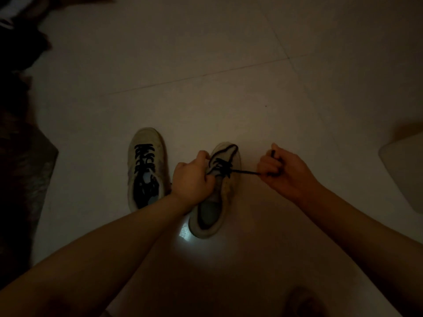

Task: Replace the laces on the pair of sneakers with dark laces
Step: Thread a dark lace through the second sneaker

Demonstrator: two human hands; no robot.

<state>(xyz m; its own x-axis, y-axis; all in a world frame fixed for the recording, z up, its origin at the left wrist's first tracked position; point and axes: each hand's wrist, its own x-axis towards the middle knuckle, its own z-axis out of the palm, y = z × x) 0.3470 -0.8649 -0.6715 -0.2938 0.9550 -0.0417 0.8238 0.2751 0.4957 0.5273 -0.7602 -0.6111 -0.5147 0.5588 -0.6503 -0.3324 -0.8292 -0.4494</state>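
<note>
Two pale sneakers stand on the dim tiled floor. The left sneaker (146, 168) carries dark laces crossed through all its eyelets. The right sneaker (217, 191) has a dark lace (225, 168) through only its front eyelets, with a loop lying over the toe. My left hand (192, 177) grips this shoe's left side near the eyelets. My right hand (281, 172) is curled round the lace's free end and holds it taut out to the right of the shoe.
A dark rug or mat (23, 179) lies along the left edge. A pale boxy object (405, 170) sits at the right edge. A bright light spot (184, 232) reflects off the tile behind the right shoe's heel.
</note>
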